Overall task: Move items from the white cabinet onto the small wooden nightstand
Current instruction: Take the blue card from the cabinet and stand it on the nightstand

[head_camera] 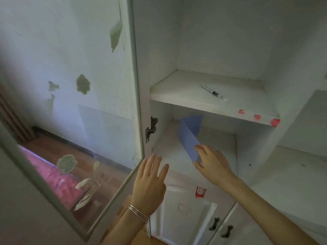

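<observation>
The step in hand is the pick-up: taking one item out of the cabinet. The right hand reaches into the lower shelf and has the near end of a folded blue sheet between its thumb below and its fingers above. It looks like a light pinch rather than a full grip. The rest of the sheet stands up on edge and runs away from the hand toward the back of the shelf.

The left hand, just left of the right one and a little nearer the person, holds nothing. Its fingers are straight and spread, palm facing the cabinet, close to the edge of the open glass door. Whether it touches the door I cannot tell. Bangles sit on its wrist.

Above and beyond the right hand, a syringe lies alone on the upper shelf, well apart from both hands and yet to be taken.

The next move, as I judge it, calls for a firmer pinch so the thin sheet does not slip or bend. The hand should then draw straight back toward the person, keeping the sheet's tall edge under the upper shelf's front lip. After that comes a turn away to the nightstand, which I cannot pick out for certain here. The free left hand could take the syringe or steady the door.
</observation>
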`<action>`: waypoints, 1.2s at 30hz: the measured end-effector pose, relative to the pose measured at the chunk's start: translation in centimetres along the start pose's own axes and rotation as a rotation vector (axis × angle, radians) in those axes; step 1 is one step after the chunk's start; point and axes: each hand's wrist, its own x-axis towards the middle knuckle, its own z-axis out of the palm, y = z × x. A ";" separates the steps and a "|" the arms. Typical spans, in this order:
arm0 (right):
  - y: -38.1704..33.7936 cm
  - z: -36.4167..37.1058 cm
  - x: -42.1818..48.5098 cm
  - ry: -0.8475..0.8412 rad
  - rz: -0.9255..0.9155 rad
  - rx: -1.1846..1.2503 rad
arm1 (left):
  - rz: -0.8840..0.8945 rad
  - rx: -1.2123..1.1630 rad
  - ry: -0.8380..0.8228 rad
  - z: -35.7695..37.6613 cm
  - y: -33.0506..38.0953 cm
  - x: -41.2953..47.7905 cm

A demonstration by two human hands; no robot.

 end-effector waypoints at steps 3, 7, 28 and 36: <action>0.3 0.9 2.2 -0.027 0.083 0.032 | -0.022 -0.003 -0.066 1.1 -0.3 0.9; 0.8 2.2 4.3 -0.072 0.189 0.063 | -0.016 -0.014 -0.063 2.0 -1.3 2.6; 3.7 1.3 -4.2 0.009 0.474 0.066 | 0.106 -0.288 0.040 5.3 2.5 6.2; 3.4 -0.9 -13.3 0.131 0.578 0.199 | 0.350 -0.434 0.127 5.1 7.0 4.4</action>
